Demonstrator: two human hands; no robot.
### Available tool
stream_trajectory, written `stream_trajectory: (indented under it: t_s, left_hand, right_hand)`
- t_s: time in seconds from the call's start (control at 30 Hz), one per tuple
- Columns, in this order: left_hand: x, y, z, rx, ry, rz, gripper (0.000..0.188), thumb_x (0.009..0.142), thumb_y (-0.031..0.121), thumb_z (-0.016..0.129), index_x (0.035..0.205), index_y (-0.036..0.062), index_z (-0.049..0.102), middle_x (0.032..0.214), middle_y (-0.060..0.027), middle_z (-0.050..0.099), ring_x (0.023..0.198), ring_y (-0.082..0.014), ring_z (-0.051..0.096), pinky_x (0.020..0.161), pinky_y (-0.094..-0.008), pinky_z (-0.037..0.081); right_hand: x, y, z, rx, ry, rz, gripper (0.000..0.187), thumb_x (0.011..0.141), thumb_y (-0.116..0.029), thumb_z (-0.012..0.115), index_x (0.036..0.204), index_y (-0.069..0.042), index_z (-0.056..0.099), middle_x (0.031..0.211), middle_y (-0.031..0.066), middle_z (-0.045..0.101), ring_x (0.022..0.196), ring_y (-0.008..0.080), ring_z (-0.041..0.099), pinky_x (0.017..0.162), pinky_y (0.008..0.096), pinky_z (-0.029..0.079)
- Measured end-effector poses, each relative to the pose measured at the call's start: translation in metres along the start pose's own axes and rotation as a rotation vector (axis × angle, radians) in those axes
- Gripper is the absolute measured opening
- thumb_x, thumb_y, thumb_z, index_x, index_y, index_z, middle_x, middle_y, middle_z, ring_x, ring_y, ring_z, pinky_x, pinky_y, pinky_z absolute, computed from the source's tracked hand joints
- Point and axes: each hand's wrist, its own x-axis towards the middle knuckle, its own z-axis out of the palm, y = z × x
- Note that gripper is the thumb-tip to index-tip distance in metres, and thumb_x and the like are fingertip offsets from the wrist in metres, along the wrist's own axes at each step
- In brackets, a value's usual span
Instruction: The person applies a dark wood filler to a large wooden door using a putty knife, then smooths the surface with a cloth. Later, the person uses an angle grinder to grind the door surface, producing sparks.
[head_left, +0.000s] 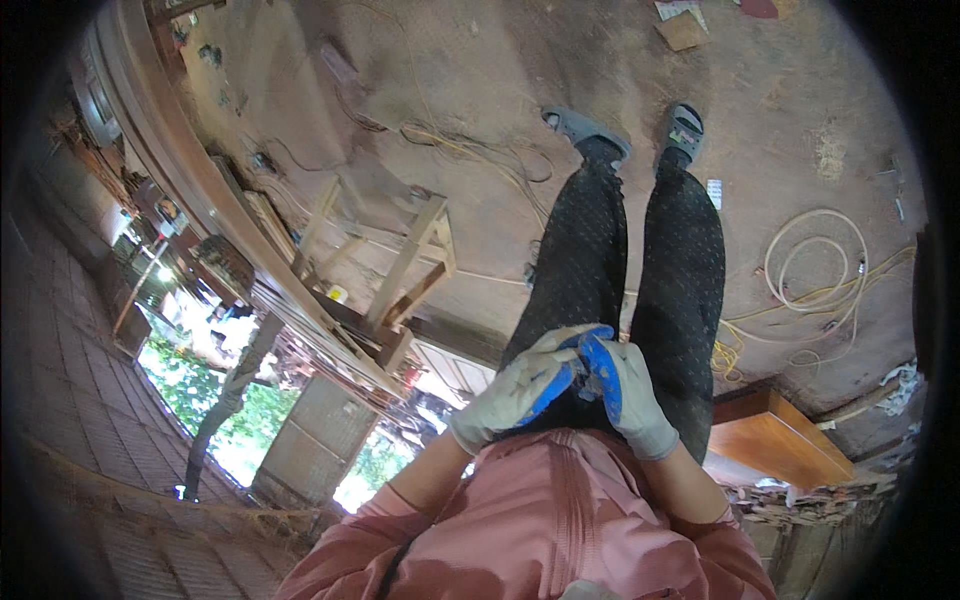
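The two hands were close together, just in front of the person's tummy. The left hand (pixel 520 395) and the right hand (pixel 625 392) both wore gloves (pixel 645 425), white on the back and blue on the inside. The fingers were bent inward and their tips came near each other. A small dark thing (pixel 587 382) was right between them, at the fingertips. It was too small and too hidden for me to say what it was, and I could not tell if each hand was gripping it. From above, it showed in front of the dark pants (pixel 580 245), just past the bottom of the pink top (pixel 560 510).

The feet, in gray sandals (pixel 590 131), were on the dusty brown floor (pixel 740 70), well apart from the hands. On the person's left was a wooden frame (pixel 405 262) with legs. On the right, a pale hose (pixel 820 212) lay in loops near a yellow cord (pixel 733 350). Nearer to the person was a shiny orange-brown wooden piece (pixel 780 440).
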Motion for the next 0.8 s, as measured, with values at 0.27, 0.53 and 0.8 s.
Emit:
stream_trajectory:
  t_s: [0.27,0.53,0.8]
  left_hand:
    - [0.001,-0.005,-0.004,0.078,-0.009,-0.034,0.063,0.106,0.047,0.042,0.143,-0.0023,0.055,0.157,-0.0184,0.041,0.145,-0.0307,0.040,0.122,-0.0425,0.026]
    - [-0.034,0.010,0.012,-0.040,0.120,0.160,0.053,0.108,0.036,0.046,0.151,0.0040,0.048,0.160,-0.0160,0.040,0.149,-0.0287,0.034,0.124,-0.0398,0.021]
    - [-0.091,0.063,-0.008,0.212,0.259,0.463,0.046,0.109,0.025,0.045,0.149,0.0028,0.049,0.157,-0.0147,0.043,0.147,-0.0289,0.037,0.123,-0.0389,0.026]
  right_hand:
    - [0.004,-0.013,-0.001,-0.114,-0.029,0.017,0.040,0.106,-0.036,0.055,0.100,0.000,0.071,0.073,0.0001,0.061,0.062,0.0074,0.053,0.058,0.0250,0.043]
    - [-0.027,-0.025,0.023,-0.141,0.033,-0.207,0.039,0.105,-0.037,0.058,0.104,-0.001,0.072,0.076,-0.0001,0.062,0.063,0.0080,0.055,0.060,0.0250,0.046]
    - [-0.055,-0.065,0.102,-0.712,-0.200,-0.534,0.048,0.107,-0.040,0.050,0.098,0.001,0.073,0.068,0.0004,0.062,0.058,0.0085,0.054,0.053,0.0258,0.043]
